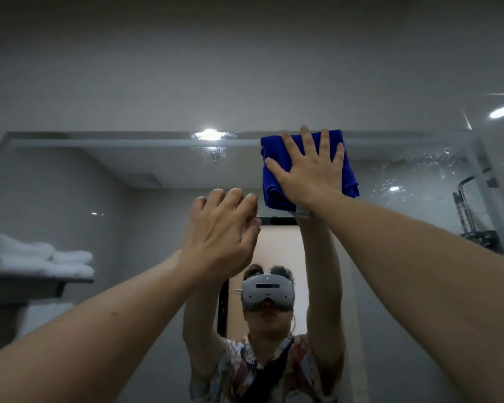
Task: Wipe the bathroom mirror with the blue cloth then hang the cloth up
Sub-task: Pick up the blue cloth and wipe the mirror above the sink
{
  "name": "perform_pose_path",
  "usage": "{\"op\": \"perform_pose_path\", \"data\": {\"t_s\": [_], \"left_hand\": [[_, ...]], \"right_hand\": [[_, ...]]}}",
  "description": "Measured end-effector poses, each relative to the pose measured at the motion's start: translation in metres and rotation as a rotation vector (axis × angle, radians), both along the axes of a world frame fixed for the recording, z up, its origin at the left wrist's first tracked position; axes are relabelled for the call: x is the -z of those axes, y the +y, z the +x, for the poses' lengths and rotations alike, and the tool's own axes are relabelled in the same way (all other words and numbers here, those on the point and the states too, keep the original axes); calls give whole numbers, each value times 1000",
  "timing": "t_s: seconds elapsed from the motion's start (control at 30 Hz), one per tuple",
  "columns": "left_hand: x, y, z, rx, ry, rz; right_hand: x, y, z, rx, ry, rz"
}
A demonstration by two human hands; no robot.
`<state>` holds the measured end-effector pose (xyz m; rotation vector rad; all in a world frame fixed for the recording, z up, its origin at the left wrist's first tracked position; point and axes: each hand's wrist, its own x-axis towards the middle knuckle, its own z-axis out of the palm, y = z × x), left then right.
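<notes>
Two hands up: right hand (309,173) flat on blue cloth (274,170).

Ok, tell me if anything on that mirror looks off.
Water droplets and streaks still cover the mirror at its upper right and under the top light reflection. The right hand presses the cloth flat between them. No damage shows.

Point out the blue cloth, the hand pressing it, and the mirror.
blue cloth (274,181), head view, on its left folded part.
right hand (312,170), head view, on the back of the hand.
mirror (157,164), head view, on bare glass left of the cloth.
</notes>
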<state>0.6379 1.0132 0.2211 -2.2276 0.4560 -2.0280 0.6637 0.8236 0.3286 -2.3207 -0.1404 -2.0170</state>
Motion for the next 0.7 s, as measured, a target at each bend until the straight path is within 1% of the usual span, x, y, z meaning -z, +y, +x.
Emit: {"op": "perform_pose_path", "data": {"t_s": [0.07,0.17,0.33,0.43,0.7], "left_hand": [[-6,-10,0,42,-25,-22],[-15,-26,1,43,-50,1],[-34,-46,-2,90,-13,-8],[-39,-50,-3,75,2,12],[-43,-72,3,116,37,-83]], "right_hand": [[-6,-1,-1,-4,-7,-7],[-8,-3,-3,-16,-14,-22],[-12,-10,-2,-15,-5,-47],[-17,-23,-4,-13,-3,-53],[-16,-55,-1,-12,-15,-10]]}}
